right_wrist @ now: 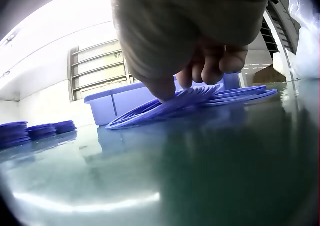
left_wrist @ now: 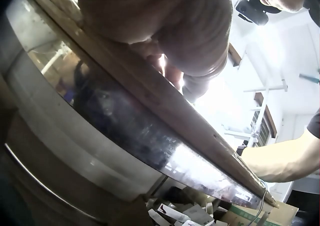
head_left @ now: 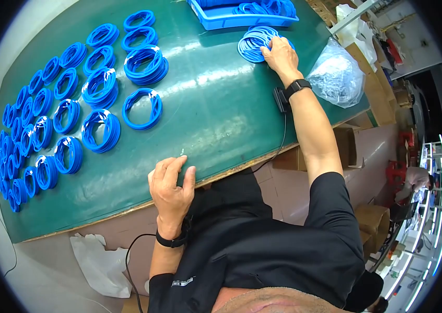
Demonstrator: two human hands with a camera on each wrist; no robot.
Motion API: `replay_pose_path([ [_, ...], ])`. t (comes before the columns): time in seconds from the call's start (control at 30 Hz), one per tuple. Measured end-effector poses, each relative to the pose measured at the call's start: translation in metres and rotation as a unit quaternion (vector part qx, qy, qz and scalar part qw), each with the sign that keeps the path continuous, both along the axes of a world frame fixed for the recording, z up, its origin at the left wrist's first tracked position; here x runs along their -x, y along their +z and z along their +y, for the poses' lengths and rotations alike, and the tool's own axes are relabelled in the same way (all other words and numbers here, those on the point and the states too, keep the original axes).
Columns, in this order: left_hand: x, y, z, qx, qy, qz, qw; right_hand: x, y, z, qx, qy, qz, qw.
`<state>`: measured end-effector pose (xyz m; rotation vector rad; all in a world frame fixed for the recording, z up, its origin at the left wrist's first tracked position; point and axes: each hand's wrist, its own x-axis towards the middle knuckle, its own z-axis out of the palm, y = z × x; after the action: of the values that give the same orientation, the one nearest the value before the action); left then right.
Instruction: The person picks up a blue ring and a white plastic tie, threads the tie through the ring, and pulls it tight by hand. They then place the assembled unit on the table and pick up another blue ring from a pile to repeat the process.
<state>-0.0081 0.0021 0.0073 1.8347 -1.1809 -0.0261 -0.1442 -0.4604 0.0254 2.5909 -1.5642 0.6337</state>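
At the back right of the green table, the right hand (head_left: 282, 58) is on a loose pile of blue rings (head_left: 252, 45). In the right wrist view the thumb and curled fingers of that hand (right_wrist: 192, 31) pinch the near part of the fanned rings (right_wrist: 145, 113), which lie tilted on the table. The left hand (head_left: 171, 189) rests at the table's front edge, fingers loosely bent, holding nothing. Its palm and fingers (left_wrist: 165, 31) show above the table edge in the left wrist view.
Many bundles of blue rings (head_left: 101, 130) stand in rows on the left of the table (head_left: 205, 115). A blue tray (head_left: 221, 22) with more rings is at the back, a clear plastic bag (head_left: 338, 75) at the right edge. A black device (head_left: 281, 99) with a cable lies beside the right wrist.
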Motion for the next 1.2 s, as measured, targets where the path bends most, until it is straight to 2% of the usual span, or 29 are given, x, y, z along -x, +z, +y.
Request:
replay_pose_path([
  [0.43,0.002,0.002,-0.003,-0.013,0.009,-0.009,1.0,-0.007,-0.001,-0.01,-0.015,0.015,0.056,0.998],
  [0.57,0.002,0.001,-0.003,-0.016,0.012,-0.012,1.0,-0.006,-0.005,-0.007,0.018,0.024,0.028,0.999],
  [0.67,0.001,0.0,-0.002,-0.024,0.013,-0.014,1.0,-0.003,-0.005,0.001,0.036,0.069,-0.005,0.997],
  [0.7,0.001,-0.001,-0.003,-0.021,0.012,-0.014,1.0,-0.003,-0.002,0.009,0.033,0.07,-0.006,0.997],
  [0.93,0.001,-0.001,-0.003,-0.025,0.017,-0.019,0.999,-0.006,0.008,0.116,0.042,0.23,-0.081,0.969],
  [1.07,0.003,-0.001,-0.003,-0.025,0.022,-0.014,0.999,-0.002,0.013,0.173,0.003,0.302,-0.1,0.948],
  [1.2,0.003,-0.003,-0.003,-0.015,0.015,-0.003,1.0,0.001,0.021,0.21,-0.035,0.322,-0.052,0.945],
])
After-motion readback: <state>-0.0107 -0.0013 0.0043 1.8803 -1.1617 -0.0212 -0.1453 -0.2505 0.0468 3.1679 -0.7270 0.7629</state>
